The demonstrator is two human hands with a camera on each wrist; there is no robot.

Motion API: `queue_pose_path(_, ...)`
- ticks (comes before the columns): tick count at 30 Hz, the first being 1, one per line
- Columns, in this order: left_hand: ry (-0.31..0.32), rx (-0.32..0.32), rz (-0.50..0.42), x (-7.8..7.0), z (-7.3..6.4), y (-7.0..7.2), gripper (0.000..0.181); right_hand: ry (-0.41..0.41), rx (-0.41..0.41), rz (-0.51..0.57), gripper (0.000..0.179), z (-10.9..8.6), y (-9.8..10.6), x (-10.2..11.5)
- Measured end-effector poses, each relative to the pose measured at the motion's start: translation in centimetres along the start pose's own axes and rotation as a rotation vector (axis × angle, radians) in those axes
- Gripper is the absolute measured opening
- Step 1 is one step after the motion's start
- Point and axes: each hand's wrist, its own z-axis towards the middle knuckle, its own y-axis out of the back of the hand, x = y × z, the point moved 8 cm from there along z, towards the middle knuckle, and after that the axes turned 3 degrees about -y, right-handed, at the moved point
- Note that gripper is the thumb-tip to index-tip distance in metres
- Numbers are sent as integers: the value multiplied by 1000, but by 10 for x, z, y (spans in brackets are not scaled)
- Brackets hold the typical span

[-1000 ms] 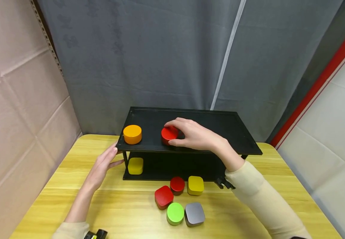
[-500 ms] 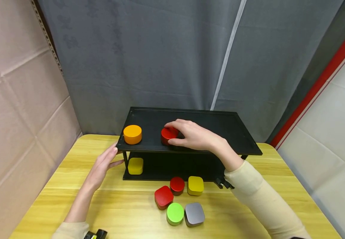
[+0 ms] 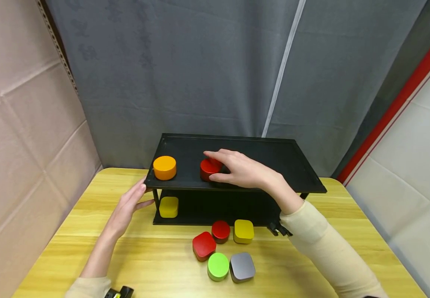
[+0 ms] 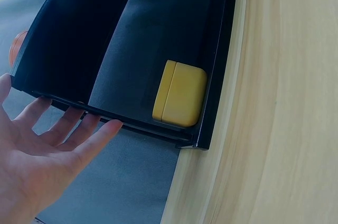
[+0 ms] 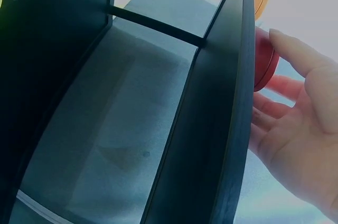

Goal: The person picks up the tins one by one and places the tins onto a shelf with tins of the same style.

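Atop the black shelf (image 3: pixel 278 151), the right hand (image 3: pixel 239 169) seemingly pinches a red block (image 3: pixel 208 169); best release evenly, keeping it flat.

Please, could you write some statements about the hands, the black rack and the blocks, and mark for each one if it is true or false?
1. The orange block stands on the upper shelf of the black rack. True.
2. The right hand is lowered onto the table. False: it is curled around the red round block on the upper shelf.
3. A yellow block stands at the left end of the lower shelf. True.
4. The left hand lies on the orange block. False: it is at the left end of the black rack.
5. The green block and the grey block are side by side on the table. True.
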Motion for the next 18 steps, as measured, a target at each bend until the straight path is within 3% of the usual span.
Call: queue_pose_path(18, -1, -8, -2, -2, -3, 4, 56, -14, -78, 0, 75, -14, 6, 2)
